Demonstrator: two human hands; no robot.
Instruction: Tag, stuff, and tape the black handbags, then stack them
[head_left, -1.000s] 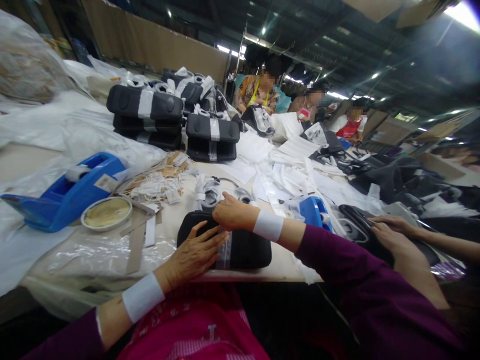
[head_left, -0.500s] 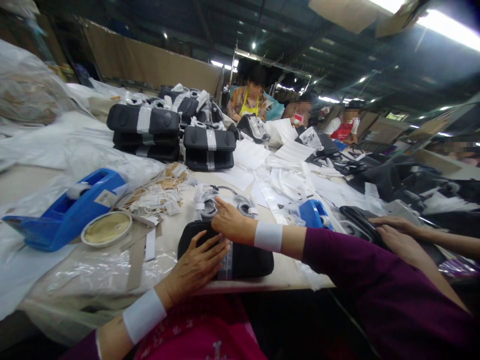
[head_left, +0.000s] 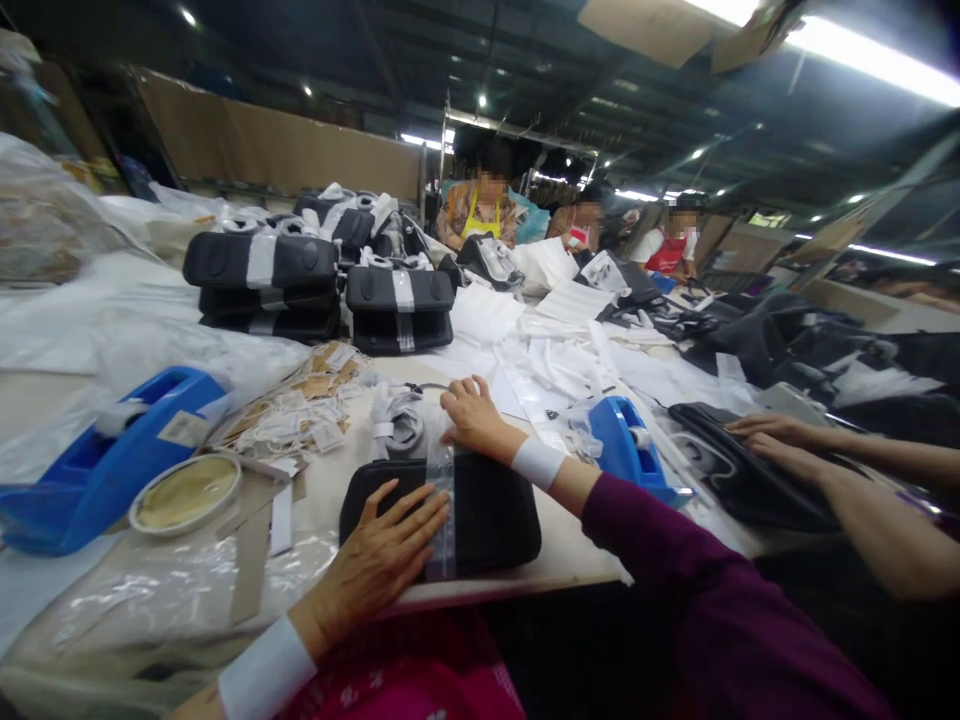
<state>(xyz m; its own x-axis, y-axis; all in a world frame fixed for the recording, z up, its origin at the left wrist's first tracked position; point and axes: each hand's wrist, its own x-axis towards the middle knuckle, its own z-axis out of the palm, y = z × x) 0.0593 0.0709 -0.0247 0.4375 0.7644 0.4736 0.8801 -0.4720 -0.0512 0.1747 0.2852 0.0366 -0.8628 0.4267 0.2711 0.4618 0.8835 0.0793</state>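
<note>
A black case-like bag (head_left: 491,510) lies at the table's front edge, with a clear tape strip (head_left: 442,555) running across its middle. My left hand (head_left: 397,540) rests flat on the bag's left half, fingers stretched out and tips on the tape. At the bag's far edge, my right hand (head_left: 472,420) has bent fingers closed at the tape's far end; the fingertips are partly hidden. Behind the bag, a handle in whitish wrapping (head_left: 401,425) shows, partly covered by my right hand.
A blue tape dispenser (head_left: 112,450) and a round tub (head_left: 187,493) stand left, near string tags (head_left: 292,420). Another blue dispenser (head_left: 626,445) is on the right. Stacked black bags (head_left: 262,262) stand behind. A co-worker's hands (head_left: 780,435) touch a black bag at the right.
My right hand has moved away from my left hand to the bag's far edge. My left hand stays flat on the bag. The camera view has shifted slightly right.
</note>
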